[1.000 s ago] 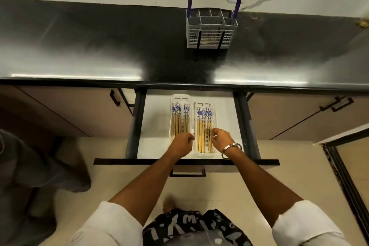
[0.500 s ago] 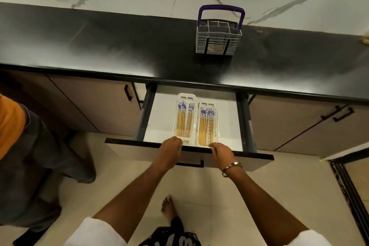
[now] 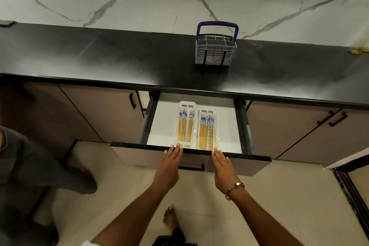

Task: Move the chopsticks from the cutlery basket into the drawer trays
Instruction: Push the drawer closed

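Left hand: flat, fingers straight and together, palm against the drawer front, fingertips at its top edge; grasping nothing.
Right hand: likewise flat on the drawer front, fingers extended, nothing held; a metal bracelet sits at the wrist.
Drawer: part-way out beneath the black countertop; its rear runs under the counter edge and is hidden.
Left tray: white, lying lengthwise in the drawer, near end partly covered by the left fingertips.
Right tray: just beside the left tray, near end cut off by the drawer front.
Chopsticks: yellow with blue-patterned tops, lying in both trays; exact count hard to make out.
Cutlery basket: upright on the countertop near the marble wall, blue handle raised; something pale shows through the mesh low down, too small to identify.
Drawer handle: dark bar between the two hands, only partly visible.
Bystander: dark clothing at the left edge, mostly cut off.
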